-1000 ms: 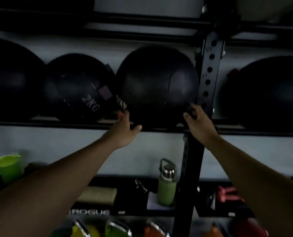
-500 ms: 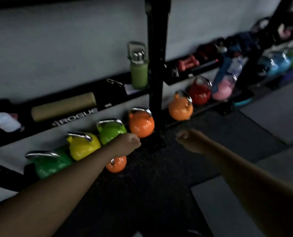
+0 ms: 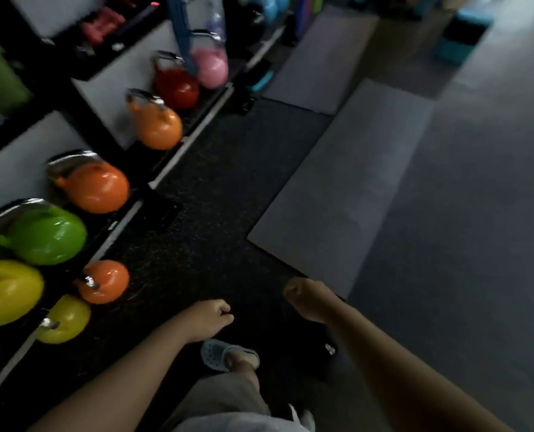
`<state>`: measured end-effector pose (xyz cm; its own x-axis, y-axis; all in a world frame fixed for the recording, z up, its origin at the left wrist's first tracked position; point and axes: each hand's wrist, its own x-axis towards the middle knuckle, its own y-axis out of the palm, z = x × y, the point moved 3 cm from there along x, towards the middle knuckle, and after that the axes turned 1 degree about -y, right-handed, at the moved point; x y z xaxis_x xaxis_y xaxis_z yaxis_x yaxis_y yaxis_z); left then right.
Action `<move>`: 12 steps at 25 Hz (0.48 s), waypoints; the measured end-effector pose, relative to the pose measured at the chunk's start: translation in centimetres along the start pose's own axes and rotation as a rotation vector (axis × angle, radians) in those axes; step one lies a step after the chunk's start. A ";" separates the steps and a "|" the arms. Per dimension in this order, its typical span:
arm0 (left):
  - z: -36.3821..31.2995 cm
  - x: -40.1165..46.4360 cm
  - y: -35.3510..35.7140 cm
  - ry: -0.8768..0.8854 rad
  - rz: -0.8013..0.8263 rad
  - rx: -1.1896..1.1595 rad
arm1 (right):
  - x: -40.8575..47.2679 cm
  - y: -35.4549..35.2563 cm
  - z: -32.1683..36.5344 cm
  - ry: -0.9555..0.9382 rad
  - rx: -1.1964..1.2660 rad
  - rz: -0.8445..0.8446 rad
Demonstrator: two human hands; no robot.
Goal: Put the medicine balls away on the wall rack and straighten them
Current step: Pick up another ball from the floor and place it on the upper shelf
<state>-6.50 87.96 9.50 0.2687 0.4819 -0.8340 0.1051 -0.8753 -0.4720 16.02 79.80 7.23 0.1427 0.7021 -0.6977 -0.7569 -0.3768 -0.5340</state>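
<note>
No medicine ball shows in the head view now; the wall rack's upper shelf is out of frame. My left hand point(image 3: 211, 319) hangs low at the centre bottom, fingers curled into a loose fist with nothing in it. My right hand point(image 3: 306, 299) is a little to its right and slightly higher, also curled shut and empty. Both hover over the dark speckled floor point(image 3: 215, 213). Only the rack's lower shelf point(image 3: 81, 67) and its black uprights appear at the upper left.
Several coloured kettlebells line the rack's base on the left: green point(image 3: 44, 233), orange point(image 3: 99, 188), yellow point(image 3: 7, 291), red point(image 3: 178, 85), pink point(image 3: 212, 68). Two small ones, orange point(image 3: 103, 280) and yellow point(image 3: 64, 319), stand on the floor. Grey mats point(image 3: 346, 188) lie right. My sandalled foot point(image 3: 225, 355) is below.
A second ago both hands held a black medicine ball on the upper shelf. They let go and dropped, and my view has swung down and right along the kettlebell row to the floor.
</note>
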 end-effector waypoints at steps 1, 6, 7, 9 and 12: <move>-1.7 -0.3 2.3 0.025 0.034 0.044 | -1.9 0.4 -3.1 0.039 0.045 -0.033; -9.2 -1.3 11.0 0.155 0.184 0.253 | -9.7 2.2 -16.1 0.261 0.302 -0.164; -10.6 -1.1 12.3 0.181 0.205 0.303 | -10.8 2.5 -18.2 0.296 0.346 -0.182; -12.7 -0.4 14.1 0.213 0.227 0.367 | -12.2 3.3 -21.3 0.350 0.389 -0.203; -15.1 2.0 15.6 0.221 0.241 0.378 | -12.4 4.1 -24.3 0.420 0.432 -0.211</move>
<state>10.12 74.68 4.76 0.4430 0.2124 -0.8710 -0.3282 -0.8657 -0.3780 26.65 54.90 2.08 0.4880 0.4052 -0.7731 -0.8617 0.0827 -0.5006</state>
